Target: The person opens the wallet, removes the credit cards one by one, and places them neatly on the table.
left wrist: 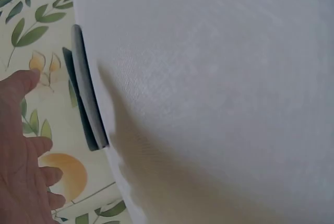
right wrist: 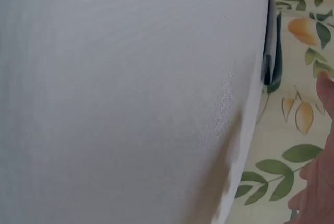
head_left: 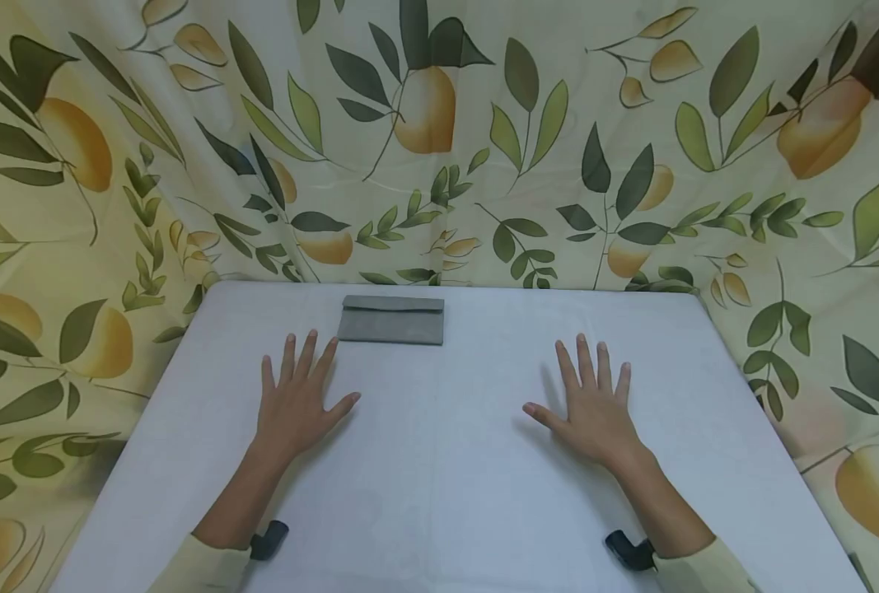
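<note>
Grey folded piece: flat thing at the far edge of the table, a bit left of the middle; we can't tell if there's any lettering on it.
Left hand: ours has its fingers spread apart, palm down, index tip looking right by the piece's near left corner from above, though the left wrist view shows a gap.
Right hand: fingers apart here too, well to the right of the piece.
White table: both hands throw shadows on it.
Curtain: fruit and leaf print behind.
</note>
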The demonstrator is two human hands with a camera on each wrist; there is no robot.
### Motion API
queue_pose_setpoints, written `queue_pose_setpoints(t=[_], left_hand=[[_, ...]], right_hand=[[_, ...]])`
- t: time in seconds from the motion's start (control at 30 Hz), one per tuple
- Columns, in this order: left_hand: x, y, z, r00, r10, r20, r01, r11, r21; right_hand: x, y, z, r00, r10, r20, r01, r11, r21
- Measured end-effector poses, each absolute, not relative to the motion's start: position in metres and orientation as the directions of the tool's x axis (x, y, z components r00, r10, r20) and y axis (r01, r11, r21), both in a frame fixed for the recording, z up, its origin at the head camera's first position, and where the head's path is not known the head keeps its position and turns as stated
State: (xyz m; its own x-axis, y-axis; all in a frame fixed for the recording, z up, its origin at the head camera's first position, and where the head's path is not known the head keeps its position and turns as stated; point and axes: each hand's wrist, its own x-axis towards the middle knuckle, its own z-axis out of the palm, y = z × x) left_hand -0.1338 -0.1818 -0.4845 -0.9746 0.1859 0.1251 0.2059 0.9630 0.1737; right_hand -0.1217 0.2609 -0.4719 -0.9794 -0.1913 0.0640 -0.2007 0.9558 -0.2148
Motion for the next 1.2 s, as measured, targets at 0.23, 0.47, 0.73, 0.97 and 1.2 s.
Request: queue_pose_setpoints(t=[0.23, 0.47, 0.73, 0.97, 1.2], left_hand=[[-0.134, -0.180, -0.485, -0.973, 0.189, 0.134, 0.212, 0.960, 0.184], [-0.137, -0.174, -0.489, -0.975, 0.197, 0.098, 0.214, 0.951, 0.222], [-0.140, -0.165, -0.490, -0.972, 0.213, 0.095, 0.231, 0.936, 0.265], [-0.142, -0.161, -0.490, -0.976, 0.201, 0.087, 0.218, 0.928, 0.301], [-0.149, -0.164, -0.493, -0.978, 0.206, 0.024, 0.188, 0.833, 0.520]], right_hand=[[-0.125, 0.254, -0.471, -0.972, -0.220, 0.076, -0.232, 0.942, -0.242], [-0.130, 0.245, -0.472, -0.967, -0.248, 0.054, -0.253, 0.935, -0.247], [-0.138, 0.230, -0.475, -0.949, -0.308, 0.063, -0.313, 0.910, -0.272], [-0.146, 0.215, -0.473, -0.935, -0.349, 0.055, -0.350, 0.893, -0.284], [-0.156, 0.202, -0.473, -0.927, -0.368, 0.068, -0.370, 0.878, -0.304]])
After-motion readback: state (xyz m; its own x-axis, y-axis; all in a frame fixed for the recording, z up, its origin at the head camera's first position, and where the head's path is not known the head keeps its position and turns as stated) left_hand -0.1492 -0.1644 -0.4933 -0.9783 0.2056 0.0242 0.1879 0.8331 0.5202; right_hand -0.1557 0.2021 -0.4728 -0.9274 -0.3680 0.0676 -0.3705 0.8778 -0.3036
